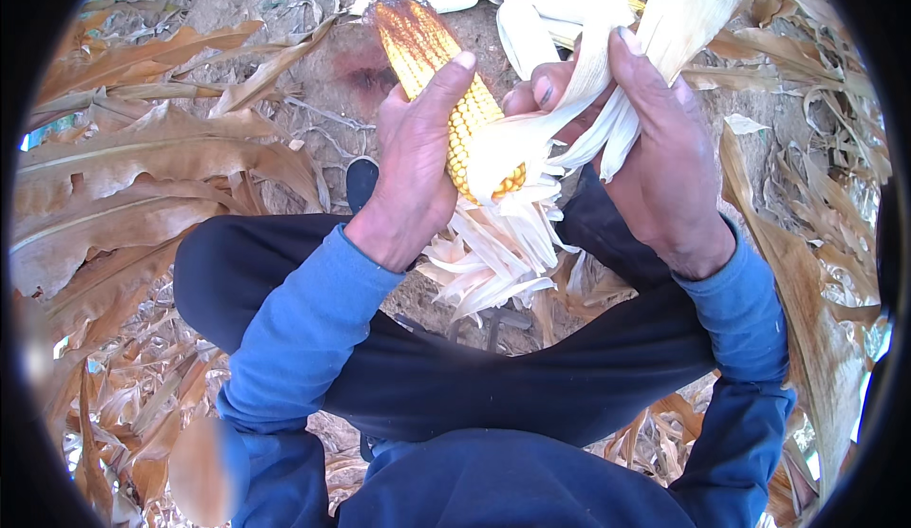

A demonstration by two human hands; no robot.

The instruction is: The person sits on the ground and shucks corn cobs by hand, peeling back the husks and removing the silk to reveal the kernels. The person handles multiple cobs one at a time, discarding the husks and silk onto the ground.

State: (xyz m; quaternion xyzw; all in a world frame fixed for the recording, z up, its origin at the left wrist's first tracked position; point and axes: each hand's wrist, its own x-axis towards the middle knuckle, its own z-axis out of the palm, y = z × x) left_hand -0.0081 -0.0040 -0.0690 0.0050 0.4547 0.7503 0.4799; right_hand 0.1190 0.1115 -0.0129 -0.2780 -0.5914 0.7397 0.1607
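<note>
An ear of yellow corn (466,119) lies tilted in my left hand (420,151), its thumb along the kernels. Dark brown silk covers the far tip of the ear. Pale husk leaves (683,16) are pinched in my right hand (655,129), between the thumb and the fingers. One strip of this husk still runs across the lower end of the ear. Torn husk layers (498,257) hang in a ruffled bunch below the ear's base, between my knees. My left fingers are mostly hidden behind the ear.
Several ears in white husk (525,33) lie on the bare soil (306,51) beyond my hands. Large dry corn leaves (142,158) crowd in from the left. More dry leaves (783,257) stand close by my right arm. A dark shoe (362,183) shows near my left wrist.
</note>
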